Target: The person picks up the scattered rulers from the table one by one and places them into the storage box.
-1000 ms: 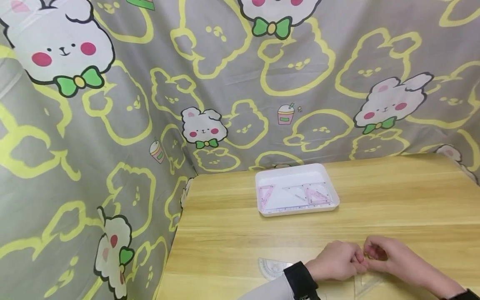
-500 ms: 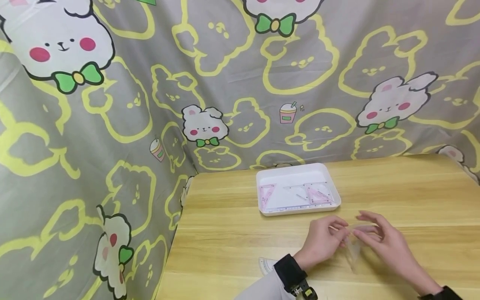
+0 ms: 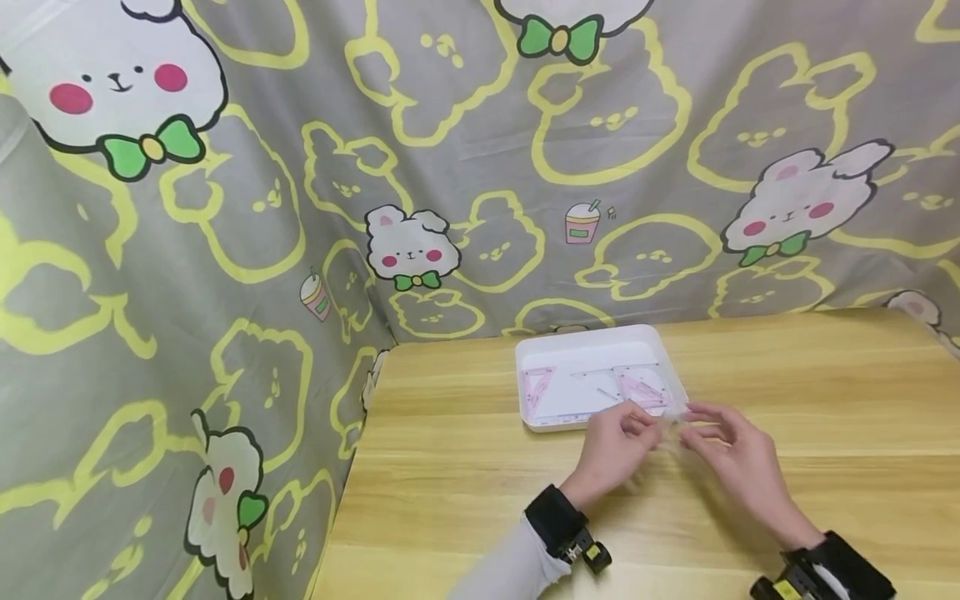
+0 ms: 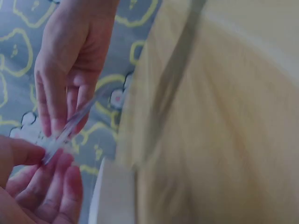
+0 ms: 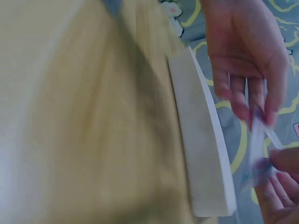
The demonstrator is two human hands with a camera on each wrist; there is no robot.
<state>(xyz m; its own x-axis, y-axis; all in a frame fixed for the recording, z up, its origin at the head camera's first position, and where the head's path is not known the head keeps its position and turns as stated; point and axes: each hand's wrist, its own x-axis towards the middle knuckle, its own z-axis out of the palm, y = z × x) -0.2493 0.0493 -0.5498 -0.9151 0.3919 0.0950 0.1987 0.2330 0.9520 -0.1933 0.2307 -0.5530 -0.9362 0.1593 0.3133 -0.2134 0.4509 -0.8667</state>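
Just short of the white tray's (image 3: pixel 600 340) near rim, your left hand (image 3: pixel 617 448) and right hand (image 3: pixel 731 458) each pinch an end of the clear plastic ruler (image 3: pixel 672 429), its length running left to right between them, tray straight ahead

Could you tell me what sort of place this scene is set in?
Probably a makeshift tabletop work corner: a wooden table is screened by a hung cartoon bunny sheet, and a white tray of clear rulers sits by the hands.
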